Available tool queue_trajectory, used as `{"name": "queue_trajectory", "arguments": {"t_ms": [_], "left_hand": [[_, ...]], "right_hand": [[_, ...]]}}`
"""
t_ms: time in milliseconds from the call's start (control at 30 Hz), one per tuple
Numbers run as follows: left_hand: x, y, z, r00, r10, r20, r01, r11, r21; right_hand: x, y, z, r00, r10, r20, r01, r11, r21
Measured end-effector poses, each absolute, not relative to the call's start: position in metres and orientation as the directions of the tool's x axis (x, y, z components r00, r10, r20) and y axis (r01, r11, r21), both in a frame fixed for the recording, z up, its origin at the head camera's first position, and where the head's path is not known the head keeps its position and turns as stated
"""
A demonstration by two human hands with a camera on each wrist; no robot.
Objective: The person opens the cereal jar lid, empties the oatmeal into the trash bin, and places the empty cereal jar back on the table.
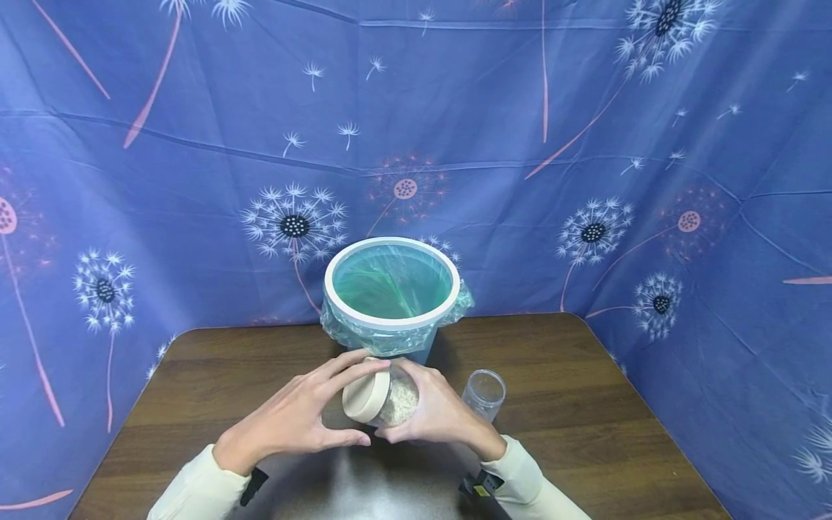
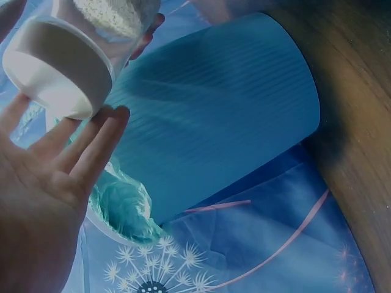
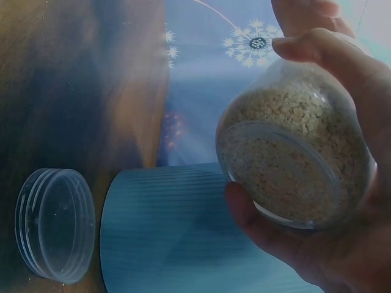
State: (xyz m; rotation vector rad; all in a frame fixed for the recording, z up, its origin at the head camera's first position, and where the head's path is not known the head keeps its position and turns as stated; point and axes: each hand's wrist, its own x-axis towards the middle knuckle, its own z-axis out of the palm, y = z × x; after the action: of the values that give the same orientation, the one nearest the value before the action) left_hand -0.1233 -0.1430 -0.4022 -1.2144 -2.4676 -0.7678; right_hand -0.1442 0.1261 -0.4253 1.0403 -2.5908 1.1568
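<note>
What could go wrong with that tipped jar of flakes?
The clear, round, plastic-looking jar is tilted, so if its round, cream, plastic-looking lid came loose, small pale flakes might spill. The right grip curls round it; if that loosened, the jar could drop. That grip might also bump the clear, cylindrical, plastic-looking container nearby.

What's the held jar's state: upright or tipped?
Tipped: the jar leans, its cream lid left of the pale contents in the head view.

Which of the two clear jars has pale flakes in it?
The jar in the right hand, with the cream lid at its mouth. The other jar, on the table, shows no flakes or lid.
</note>
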Motion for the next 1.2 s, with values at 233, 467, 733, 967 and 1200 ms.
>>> {"name": "queue_trajectory", "arguments": {"t_ms": [233,467,733,967,1200], "left_hand": [[-0.125,-0.143,-0.402,-0.556,0.679,0.479,0.831,0.442,0.337],[-0.126,-0.145,-0.401,-0.533,0.685,0.497,0.846,0.418,0.332],[-0.125,-0.141,-0.406,-0.559,0.613,0.558,0.827,0.46,0.323],[-0.121,-0.137,-0.412,-0.611,0.535,0.583,0.783,0.514,0.35],[-0.121,-0.129,-0.414,-0.648,0.459,0.608,0.742,0.562,0.366]], "right_hand": [[-0.142,0.125,-0.424,-0.738,-0.577,0.351,-0.641,0.437,-0.631],[-0.141,0.124,-0.425,-0.733,-0.584,0.35,-0.643,0.425,-0.637],[-0.142,0.123,-0.427,-0.72,-0.583,0.376,-0.662,0.417,-0.623],[-0.141,0.122,-0.427,-0.729,-0.583,0.359,-0.65,0.425,-0.63],[-0.141,0.123,-0.427,-0.735,-0.567,0.371,-0.654,0.451,-0.607]]}}
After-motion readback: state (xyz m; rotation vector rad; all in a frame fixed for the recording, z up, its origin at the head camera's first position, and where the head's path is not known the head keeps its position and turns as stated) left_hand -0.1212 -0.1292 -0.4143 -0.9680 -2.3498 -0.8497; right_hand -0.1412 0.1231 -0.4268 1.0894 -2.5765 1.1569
